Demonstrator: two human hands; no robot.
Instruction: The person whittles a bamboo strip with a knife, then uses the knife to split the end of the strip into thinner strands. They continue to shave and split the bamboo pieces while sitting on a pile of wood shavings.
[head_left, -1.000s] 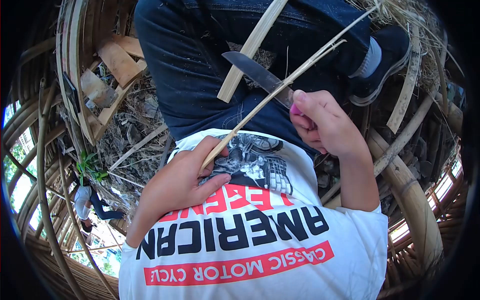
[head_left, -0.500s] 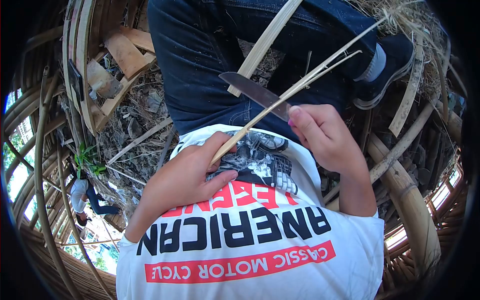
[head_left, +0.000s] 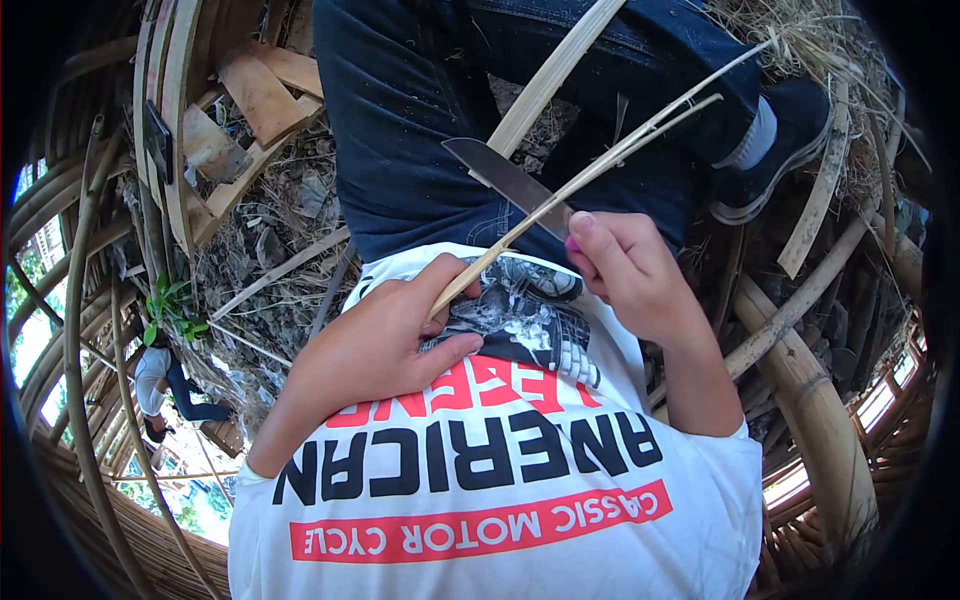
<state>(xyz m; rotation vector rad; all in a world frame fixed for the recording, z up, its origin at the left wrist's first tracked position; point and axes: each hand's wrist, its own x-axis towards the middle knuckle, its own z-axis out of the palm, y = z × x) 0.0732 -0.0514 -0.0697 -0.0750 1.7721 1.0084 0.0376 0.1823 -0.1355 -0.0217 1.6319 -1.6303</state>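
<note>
My left hand [head_left: 395, 335] is closed around the lower end of a thin bamboo strip [head_left: 511, 236], close to my shirt. The strip slants up and to the right, and its far end is split into two thin prongs. In my right hand [head_left: 628, 275] is a knife [head_left: 495, 172], gripped by a handle that shows only as a bit of pink. The blade points up and left and crosses the strip, touching or nearly touching it. A wider, pale bamboo slat [head_left: 553, 77] rests across my jeans beyond the blade.
Curved bamboo slats [head_left: 157, 110] and flat wood pieces [head_left: 262, 97] stand at the upper left. A thick bamboo pole [head_left: 815, 400] lies at the right. Dry shavings [head_left: 790, 35] are heaped near my shoe [head_left: 770, 150]. Another person [head_left: 165, 385] is at the far left.
The view has shifted slightly. Both hands keep their hold, and the knife stays at nearly the same place on the strip.
</note>
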